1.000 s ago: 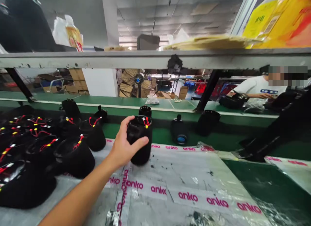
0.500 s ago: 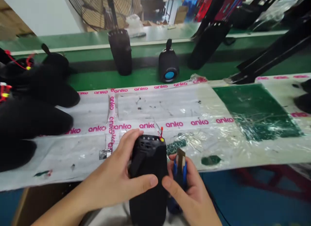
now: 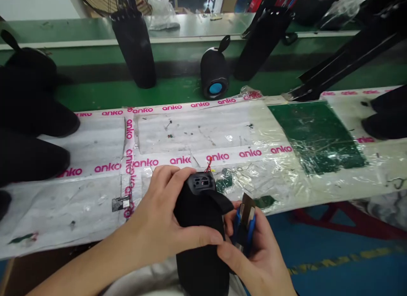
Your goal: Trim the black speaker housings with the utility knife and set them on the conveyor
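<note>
My left hand (image 3: 171, 219) is wrapped round a black fabric-covered speaker (image 3: 203, 262), thumb across its front and fingers along its left side. At the speaker's top end is a panel with ports and slots (image 3: 204, 182), and a black strap (image 3: 219, 200) sticks out to the right. Thin red wires with a small connector (image 3: 209, 163) stand up behind that end. A blue utility knife (image 3: 244, 224), its broad blade pointing up, is gripped in my right hand (image 3: 254, 249). The right thumb meets the left thumb at the speaker's side.
Black speakers (image 3: 34, 156) lie along the bench's left side. Others stand at the back, including a small one with a blue disc (image 3: 215, 73). Plastic film and anko-printed tape (image 3: 171, 107) cover the bench. A dark metal arm (image 3: 343, 62) slants in at right.
The speaker has turned in my hands, so its port panel shows more plainly and the strap now juts right. The view has shifted, with bench items further left. Both grips continue.
</note>
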The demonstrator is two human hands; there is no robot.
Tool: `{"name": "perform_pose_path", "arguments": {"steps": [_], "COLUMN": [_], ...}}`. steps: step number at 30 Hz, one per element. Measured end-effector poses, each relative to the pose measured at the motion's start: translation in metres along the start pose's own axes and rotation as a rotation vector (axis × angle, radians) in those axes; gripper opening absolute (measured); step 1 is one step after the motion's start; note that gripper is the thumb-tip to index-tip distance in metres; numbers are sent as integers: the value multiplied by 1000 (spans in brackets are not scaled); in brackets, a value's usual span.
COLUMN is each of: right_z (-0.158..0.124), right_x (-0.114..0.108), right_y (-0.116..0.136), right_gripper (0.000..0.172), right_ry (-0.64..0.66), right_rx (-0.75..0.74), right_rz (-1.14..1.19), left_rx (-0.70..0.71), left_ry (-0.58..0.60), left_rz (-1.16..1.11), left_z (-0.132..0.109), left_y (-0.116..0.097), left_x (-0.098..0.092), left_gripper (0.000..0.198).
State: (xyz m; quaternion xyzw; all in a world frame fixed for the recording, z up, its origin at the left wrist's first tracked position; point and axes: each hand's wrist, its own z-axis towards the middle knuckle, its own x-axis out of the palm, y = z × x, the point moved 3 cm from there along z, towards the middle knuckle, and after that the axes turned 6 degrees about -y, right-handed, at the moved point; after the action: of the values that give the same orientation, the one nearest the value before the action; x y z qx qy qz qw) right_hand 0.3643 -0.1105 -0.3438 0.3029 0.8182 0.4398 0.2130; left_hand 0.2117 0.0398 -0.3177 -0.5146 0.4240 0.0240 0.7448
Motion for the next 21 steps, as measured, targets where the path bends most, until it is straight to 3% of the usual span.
{"name": "perform_pose_path", "arguments": {"steps": [3,7,13,16,21], "right_z": [-3,2,16,17,13], "right_x": [-2,-3,-18,-32,-48], "right_y": [3,5,0,-3,-6], "right_gripper": [78,73,69,72,78], "right_ry": [-45,-24,-50,-121,-193], "right_rx": [46,22,21,17,-37], "right_rz": [5,1,54,60,49], "left_rx": [37,32,-206,-219,-159], "left_ry": [-11,67,308,265,132], "left_rz": [-26,-120,-605,-627,-374], "left_z": [8,15,12,13,27], "left_y": [-7,-2,27,27,6], "left_x": [9,9,14,18,23], "left_gripper": [83,69,70,62,57]}}
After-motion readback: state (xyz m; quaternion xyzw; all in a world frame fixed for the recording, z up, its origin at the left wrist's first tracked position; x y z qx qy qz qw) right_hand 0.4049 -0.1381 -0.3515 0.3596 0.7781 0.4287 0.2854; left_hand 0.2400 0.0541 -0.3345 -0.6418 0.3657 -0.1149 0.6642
